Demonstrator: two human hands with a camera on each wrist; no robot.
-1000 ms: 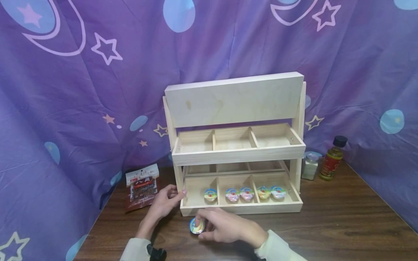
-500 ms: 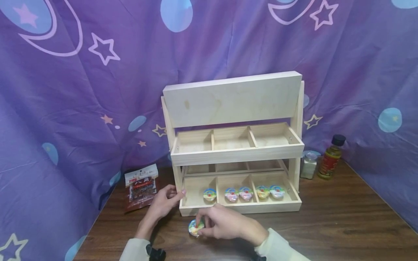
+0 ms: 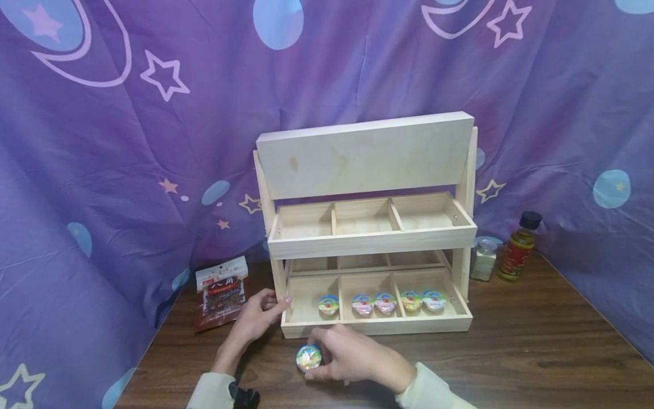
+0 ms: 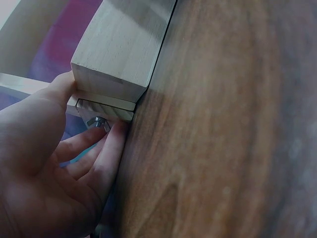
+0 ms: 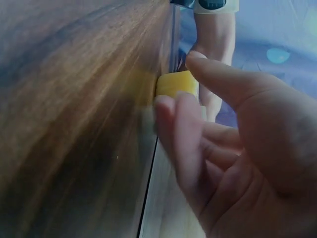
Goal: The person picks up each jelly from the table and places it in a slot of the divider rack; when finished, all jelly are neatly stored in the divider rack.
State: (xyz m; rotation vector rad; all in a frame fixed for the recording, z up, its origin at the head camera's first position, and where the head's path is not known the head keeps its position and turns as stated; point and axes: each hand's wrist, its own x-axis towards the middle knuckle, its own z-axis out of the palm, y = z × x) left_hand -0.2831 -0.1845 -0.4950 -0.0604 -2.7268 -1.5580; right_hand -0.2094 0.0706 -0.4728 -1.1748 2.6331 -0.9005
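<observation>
A small jelly cup with a blue-rimmed printed lid sits on the table in front of the wooden rack. My right hand pinches its right side between thumb and finger. In the right wrist view the yellow cup body shows past the fingertips. My left hand grips the rack's lower left side. The left wrist view shows that hand with its thumb and fingers about the wooden upright, beside a metal wing nut. Several similar cups, such as a pink one, sit in the lower tray.
A brown-and-white spice packet lies left of the rack. At the right stand a glass jar and a black-capped oil bottle. The upper tray has three compartments. A purple curtain hangs behind.
My right index finger has moved off the top of the cup's lid to its far edge, and the lid now shows more fully. The left hand stays on the rack.
</observation>
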